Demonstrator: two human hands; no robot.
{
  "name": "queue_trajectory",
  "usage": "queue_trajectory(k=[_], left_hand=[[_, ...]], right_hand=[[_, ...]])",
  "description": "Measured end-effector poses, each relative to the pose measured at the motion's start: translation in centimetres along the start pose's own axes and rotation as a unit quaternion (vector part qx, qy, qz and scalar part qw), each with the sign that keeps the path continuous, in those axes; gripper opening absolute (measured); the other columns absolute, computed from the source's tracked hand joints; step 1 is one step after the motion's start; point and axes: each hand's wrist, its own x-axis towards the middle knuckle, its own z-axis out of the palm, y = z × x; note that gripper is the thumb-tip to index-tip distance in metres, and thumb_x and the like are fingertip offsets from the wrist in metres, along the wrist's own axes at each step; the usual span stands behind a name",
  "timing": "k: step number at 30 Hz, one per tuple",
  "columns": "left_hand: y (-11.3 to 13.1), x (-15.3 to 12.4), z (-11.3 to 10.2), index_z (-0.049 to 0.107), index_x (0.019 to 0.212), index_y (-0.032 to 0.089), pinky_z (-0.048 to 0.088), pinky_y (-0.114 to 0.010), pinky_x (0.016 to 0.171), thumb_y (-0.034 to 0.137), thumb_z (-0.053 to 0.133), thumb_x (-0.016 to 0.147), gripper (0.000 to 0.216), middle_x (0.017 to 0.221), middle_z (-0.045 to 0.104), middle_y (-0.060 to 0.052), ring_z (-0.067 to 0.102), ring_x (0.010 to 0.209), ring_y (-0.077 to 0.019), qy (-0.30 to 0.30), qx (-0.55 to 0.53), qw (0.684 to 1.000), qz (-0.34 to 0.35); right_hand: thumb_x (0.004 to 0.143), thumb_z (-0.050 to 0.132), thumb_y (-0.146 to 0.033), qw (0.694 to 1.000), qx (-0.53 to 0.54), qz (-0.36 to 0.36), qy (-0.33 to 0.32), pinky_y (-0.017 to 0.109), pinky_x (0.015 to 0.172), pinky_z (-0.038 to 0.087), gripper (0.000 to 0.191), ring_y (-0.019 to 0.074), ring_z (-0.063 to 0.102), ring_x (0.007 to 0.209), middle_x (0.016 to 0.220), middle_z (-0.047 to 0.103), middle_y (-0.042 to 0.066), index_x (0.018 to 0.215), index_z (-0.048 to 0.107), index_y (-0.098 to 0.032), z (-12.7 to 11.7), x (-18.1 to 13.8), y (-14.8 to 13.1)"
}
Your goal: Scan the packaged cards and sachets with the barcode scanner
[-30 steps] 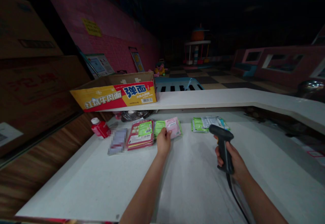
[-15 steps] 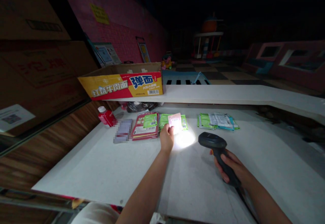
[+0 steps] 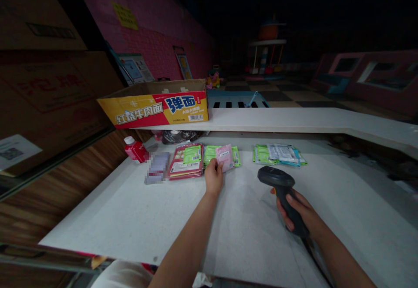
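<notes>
Between the thumb and fingers of my left hand (image 3: 214,177) is a small pink packet (image 3: 224,156), its printed side toward me. It is held over green packets (image 3: 210,152) lying on the white counter (image 3: 156,218). My right hand (image 3: 298,212) is wrapped round the grip of a black barcode scanner (image 3: 277,178), its head pointing left toward the pink packet. A cable runs down from the scanner's handle. To the right, beyond the scanner, lie more green packets (image 3: 260,154) with a white one and a blue one (image 3: 295,157).
Red flat packages (image 3: 186,168) with a green packet on top lie left of my left hand. Further left are a blurred grey item (image 3: 158,168) and a red bottle (image 3: 135,149). An open yellow-red carton (image 3: 156,107) stands on the raised shelf (image 3: 277,120). Cardboard boxes (image 3: 52,92) are stacked at left.
The bright light spot on the pink packet and counter has gone out. The scanner has shifted slightly right. My left hand still holds the packet in nearly the same place.
</notes>
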Motion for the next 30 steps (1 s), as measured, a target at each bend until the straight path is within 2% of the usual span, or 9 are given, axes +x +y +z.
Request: queue_trajectory(k=[4,8,11,15,19,22,25,30], left_hand=[[0.0,0.0,0.0,0.052,0.078,0.021,0.036,-0.024,0.061,0.035,0.049,0.089,0.018,0.070,0.057,0.001,0.050,0.064,-0.0139,0.000,-0.005,1.000,0.003],[0.0,0.2,-0.3,0.054,0.081,0.020,0.039,-0.024,0.063,0.039,0.048,0.089,0.021,0.071,0.059,0.000,0.053,0.066,-0.0141,0.008,-0.022,1.000,0.001],[0.2,0.2,-0.4,0.055,0.085,0.020,0.043,-0.024,0.063,0.044,0.049,0.088,0.025,0.074,0.061,0.000,0.056,0.068,-0.0142,0.011,-0.083,0.997,-0.001],[1.3,0.1,0.4,0.053,0.085,0.020,0.041,-0.021,0.049,0.054,0.055,0.083,0.033,0.067,0.056,0.002,0.050,0.055,-0.0113,-0.031,-0.202,0.978,-0.041],[3.5,0.5,3.0,0.052,0.085,0.019,0.044,-0.021,0.046,0.053,0.066,0.073,0.039,0.071,0.060,0.001,0.054,0.056,-0.0114,-0.095,-0.310,0.943,-0.073],[5.2,1.4,5.9,0.053,0.086,0.018,0.046,-0.021,0.047,0.038,0.069,0.072,0.030,0.073,0.064,0.000,0.058,0.057,-0.0117,-0.121,-0.329,0.930,-0.116],[6.6,2.5,8.9,0.057,0.089,0.016,0.044,-0.020,0.047,0.021,0.062,0.076,0.015,0.070,0.065,0.000,0.058,0.053,-0.0107,-0.131,-0.252,0.947,-0.152],[8.3,4.4,13.2,0.066,0.093,0.014,0.047,-0.021,0.053,0.013,0.061,0.077,0.016,0.068,0.067,-0.001,0.061,0.056,-0.0116,-0.132,-0.102,0.976,-0.140]], right_hand=[[0.076,0.073,-0.054,1.000,-0.004,-0.002,0.014,0.021,0.031,0.036,0.050,0.0102,0.047,0.031,0.059,0.061,0.000,0.107,0.066,-0.015,-0.7,0.9,-0.2],[0.072,0.075,-0.057,0.996,0.035,-0.007,0.084,0.022,0.031,0.037,0.053,0.0106,0.047,0.032,0.056,0.059,-0.002,0.104,0.066,-0.016,-1.5,2.0,-0.4],[0.070,0.076,-0.055,0.986,0.079,-0.033,0.145,0.022,0.032,0.038,0.049,0.0100,0.046,0.034,0.055,0.059,-0.003,0.099,0.065,-0.017,-2.1,2.6,-0.6],[0.072,0.075,-0.051,0.972,0.126,-0.066,0.188,0.021,0.035,0.040,0.042,0.0096,0.047,0.037,0.056,0.059,-0.003,0.095,0.064,-0.018,-2.8,2.8,-0.7],[0.073,0.074,-0.050,0.957,0.170,-0.072,0.222,0.019,0.036,0.041,0.038,0.0087,0.047,0.039,0.055,0.059,-0.004,0.093,0.063,-0.018,-3.5,3.0,-0.6],[0.073,0.074,-0.049,0.947,0.204,-0.075,0.235,0.018,0.038,0.041,0.037,0.0081,0.047,0.040,0.055,0.059,-0.004,0.091,0.063,-0.019,-3.8,3.1,-0.5],[0.073,0.074,-0.048,0.941,0.222,-0.078,0.244,0.018,0.039,0.042,0.036,0.0083,0.048,0.041,0.055,0.059,-0.004,0.090,0.062,-0.019,-4.1,3.2,-0.6],[0.077,0.072,-0.046,0.934,0.246,-0.068,0.249,0.018,0.037,0.043,0.032,0.0085,0.047,0.041,0.055,0.059,-0.005,0.093,0.063,-0.019,-4.0,3.3,-0.8]])
